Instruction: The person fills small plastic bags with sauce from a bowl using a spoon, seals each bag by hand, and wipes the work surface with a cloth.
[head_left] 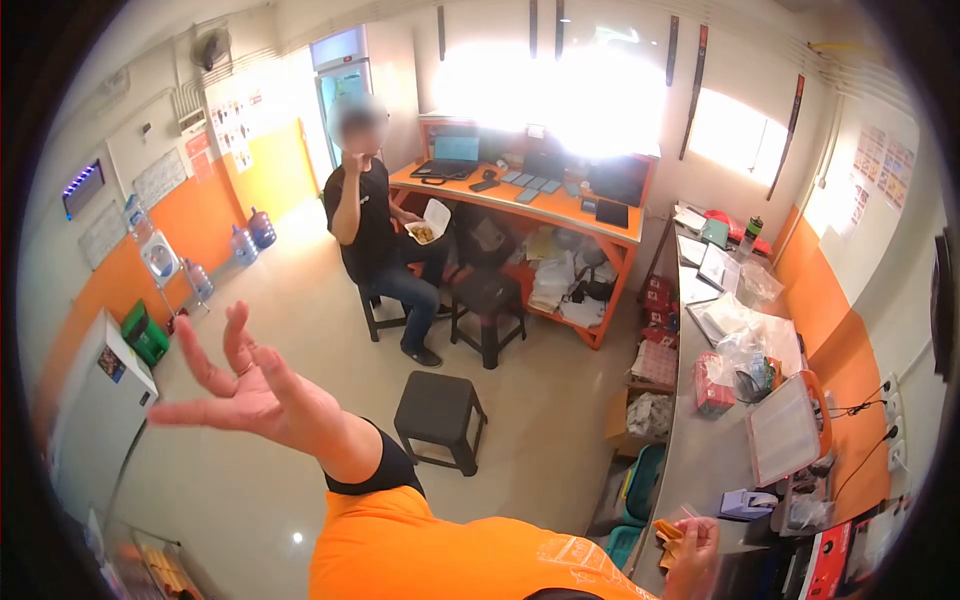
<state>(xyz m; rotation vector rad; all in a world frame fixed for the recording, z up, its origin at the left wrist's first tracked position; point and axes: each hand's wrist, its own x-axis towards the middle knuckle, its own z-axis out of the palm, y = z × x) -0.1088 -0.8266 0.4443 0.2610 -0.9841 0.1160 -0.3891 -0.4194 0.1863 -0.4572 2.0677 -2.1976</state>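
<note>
Left hand (245,392) over floor (240,480), right hand (700,545) holding packet (668,536) by counter edge (674,440)
</note>
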